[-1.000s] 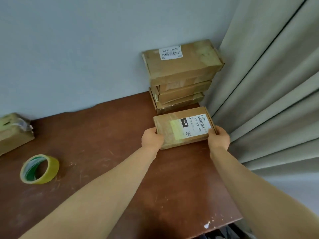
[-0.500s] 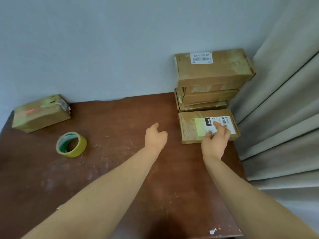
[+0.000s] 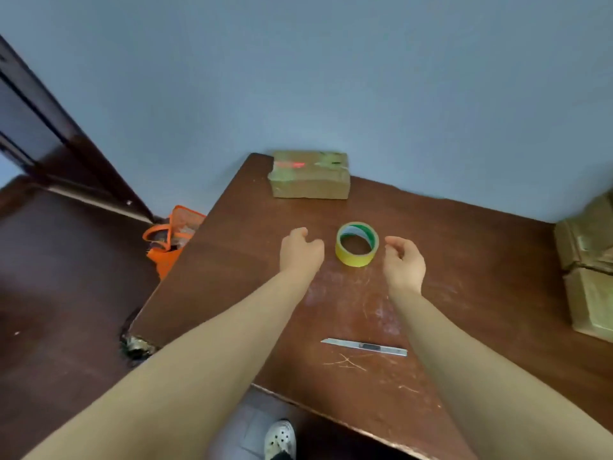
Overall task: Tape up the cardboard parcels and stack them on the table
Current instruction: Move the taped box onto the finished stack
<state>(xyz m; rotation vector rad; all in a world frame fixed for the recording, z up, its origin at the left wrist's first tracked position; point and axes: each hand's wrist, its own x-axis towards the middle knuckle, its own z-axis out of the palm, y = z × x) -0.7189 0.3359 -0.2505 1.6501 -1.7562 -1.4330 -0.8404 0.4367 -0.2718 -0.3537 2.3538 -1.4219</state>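
Nearest, below the table's near edge, a white perforated shoe point(image 3: 280, 439) stands on pale floor tiles point(image 3: 245, 423). Both bare forearms reach out over the dark brown table point(image 3: 229, 293), whose top is scuffed and scratched. Between the forearms, close to the near edge, a slim metal utility knife point(image 3: 364, 346) lies flat, roughly along that edge, and neither arm touches it. Further in, about mid-surface, the left hand point(image 3: 301, 253) and the right hand point(image 3: 405, 262) are above the wood with a roll of yellow tape point(image 3: 357, 244) between them. The roll lies on its flat side, with its green-and-white core showing inside the ring. Each hand has its fingers loosely curled and grips nothing. The left hand is just beside the roll's left side and the right hand just beside its right side; neither touches it. At the surface's right edge, taped cardboard parcels point(image 3: 585, 250) are piled, cut off by the frame and blurred, so they cannot be counted. At the far left corner, against the blue-grey wall point(image 3: 331, 78), one more cardboard parcel point(image 3: 310, 176) lies flat and alone, well apart from the pile, with a red mark and tape on its top. Off the table's left edge, on the floor, is an orange bag point(image 3: 172, 239), and beyond it a dark wooden door frame point(image 3: 66, 141).
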